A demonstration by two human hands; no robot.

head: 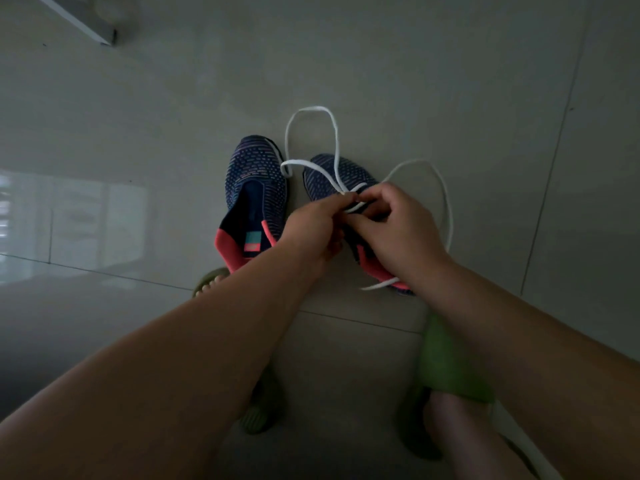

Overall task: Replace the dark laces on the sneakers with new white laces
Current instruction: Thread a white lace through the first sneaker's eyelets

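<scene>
Two navy knit sneakers with coral heel collars stand side by side on the tiled floor. The left sneaker (pixel 254 192) has no lace and its tongue lies open. A white lace (pixel 332 131) runs through the right sneaker (pixel 332 174) and loops out over the floor beyond the toe and to the right. My left hand (pixel 313 225) pinches the lace's tip at the eyelets. My right hand (pixel 398 223) grips the lace on the other side of the tongue. Both hands cover the eyelet rows.
My feet in green slippers (pixel 450 362) rest just behind the sneakers. Grey floor tiles (pixel 450 81) stretch all around. A pale metal bar or furniture leg (pixel 90 24) lies at the far left top. Window light reflects on the floor at left.
</scene>
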